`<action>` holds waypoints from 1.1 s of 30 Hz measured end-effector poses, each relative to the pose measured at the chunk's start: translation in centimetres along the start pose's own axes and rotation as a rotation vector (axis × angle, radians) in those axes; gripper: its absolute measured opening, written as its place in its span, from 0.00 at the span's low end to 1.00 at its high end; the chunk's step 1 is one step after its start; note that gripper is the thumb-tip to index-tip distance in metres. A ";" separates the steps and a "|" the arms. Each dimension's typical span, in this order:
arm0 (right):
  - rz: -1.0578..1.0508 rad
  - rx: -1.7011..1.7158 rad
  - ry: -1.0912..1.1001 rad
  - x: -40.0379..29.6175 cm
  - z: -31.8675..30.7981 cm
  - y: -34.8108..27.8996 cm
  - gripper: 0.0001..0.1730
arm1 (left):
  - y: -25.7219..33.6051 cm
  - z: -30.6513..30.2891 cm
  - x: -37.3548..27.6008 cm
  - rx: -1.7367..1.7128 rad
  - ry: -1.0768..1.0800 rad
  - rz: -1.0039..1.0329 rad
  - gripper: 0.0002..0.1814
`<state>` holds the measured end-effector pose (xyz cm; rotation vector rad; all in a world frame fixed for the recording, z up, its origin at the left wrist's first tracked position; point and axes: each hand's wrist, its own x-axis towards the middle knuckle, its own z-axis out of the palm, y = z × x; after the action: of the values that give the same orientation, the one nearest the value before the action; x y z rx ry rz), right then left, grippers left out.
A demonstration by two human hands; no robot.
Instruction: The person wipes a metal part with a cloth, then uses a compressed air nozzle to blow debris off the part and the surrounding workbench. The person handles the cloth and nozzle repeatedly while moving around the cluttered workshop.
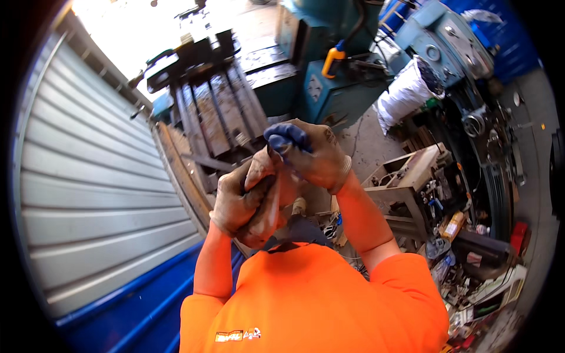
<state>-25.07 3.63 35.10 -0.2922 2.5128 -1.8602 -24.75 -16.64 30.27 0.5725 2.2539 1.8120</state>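
Note:
Both my hands wear dirty work gloves and are raised close together in front of my orange shirt. My left hand is closed on a soiled, pinkish-brown cloth, which hangs down between the hands in folds. At the upper end of the cloth is my right hand, its blue-coated fingertips curled at the cloth's edge. Motion blur hides the exact grip of the right fingers. Beyond the hands lies a slotted metal machine table with dark residue on it.
Corrugated metal wall panels rise at the left. An orange bottle stands near a blue-green machine base. A white sack leans by a blue-grey machine at the right. A metal workbench and cluttered scrap are lower right.

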 end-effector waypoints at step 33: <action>0.223 0.583 0.613 -5.4 -22.4 13.7 0.16 | -2.4 24.1 17.9 -0.793 0.031 -0.306 0.16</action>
<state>-24.30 29.47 28.21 0.6190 1.9721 -2.7449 -32.16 11.83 23.90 0.0458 1.3342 2.2924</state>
